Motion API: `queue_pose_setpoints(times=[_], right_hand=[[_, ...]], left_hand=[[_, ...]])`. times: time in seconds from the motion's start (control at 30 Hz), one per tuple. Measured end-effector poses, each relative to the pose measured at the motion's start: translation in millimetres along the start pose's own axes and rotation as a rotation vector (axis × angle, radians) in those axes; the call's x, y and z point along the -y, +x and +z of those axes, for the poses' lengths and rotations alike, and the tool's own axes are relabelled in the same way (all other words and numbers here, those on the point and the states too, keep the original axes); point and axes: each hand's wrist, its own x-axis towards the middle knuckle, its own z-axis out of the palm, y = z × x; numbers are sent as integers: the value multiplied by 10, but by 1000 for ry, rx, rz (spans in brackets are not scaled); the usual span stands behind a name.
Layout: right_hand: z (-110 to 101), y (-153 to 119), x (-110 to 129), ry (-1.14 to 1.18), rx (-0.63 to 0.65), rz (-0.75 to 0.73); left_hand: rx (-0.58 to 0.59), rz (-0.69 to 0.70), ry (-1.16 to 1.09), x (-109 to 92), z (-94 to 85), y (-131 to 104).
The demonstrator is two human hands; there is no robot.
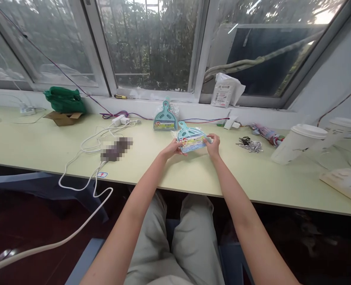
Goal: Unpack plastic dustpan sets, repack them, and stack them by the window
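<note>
Between my two hands is a small teal dustpan set (190, 139) in clear wrapping, with a printed label across its front. My left hand (173, 149) grips its lower left edge, fingers closed on it. At the right edge, my right hand (212, 144) pinches it between thumb and fingers. The set is tilted just above the tabletop, its handle pointing away from me. Behind it, a second teal dustpan set (165, 118) stands upright against the wall under the window, also partly in plastic.
The pale table (241, 178) runs along the window. On the left lie white cables (86, 148), a green bag (65, 99) and a cardboard box (63, 118). Rightward are keys (245, 141), paper cups (298, 143) and a white packet (226, 91) on the sill.
</note>
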Motion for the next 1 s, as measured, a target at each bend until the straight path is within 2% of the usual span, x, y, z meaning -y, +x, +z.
queue_pose_setpoints(times=[0.1,0.17,0.2,0.27,0.37,0.43,0.5,0.57,0.63,0.73,0.8,0.87,1.0], right_hand=[[-19,-18,-9,229,167,276],[-14,-32,-9,360,263,459],[-11,-35,-11,404,256,515],[-11,-29,-19,460,153,565],[-35,3,-48,515,-17,592],[-57,29,-71,549,-58,588],[-72,47,-87,575,-66,572],[-77,53,-90,586,-64,560],[-75,52,-76,578,-51,553],[-77,70,-33,552,-55,512],[-83,106,-13,545,-72,453],[-88,164,-23,541,-78,392],[-89,323,-179,469,-135,374]], left_hand=[[36,3,66,-2,22,-7],[-1,-16,128,-5,42,-18],[-41,-8,161,-10,63,-28],[-159,69,247,-23,132,-63],[-325,286,502,-34,265,-136],[-363,409,757,-25,339,-177],[-351,475,979,-6,389,-196],[-361,511,1078,11,417,-186],[-459,533,1036,20,432,-148],[-646,540,858,17,432,-45],[-719,533,741,3,412,47],[-736,541,656,-18,379,154],[-665,535,617,-50,321,417]])
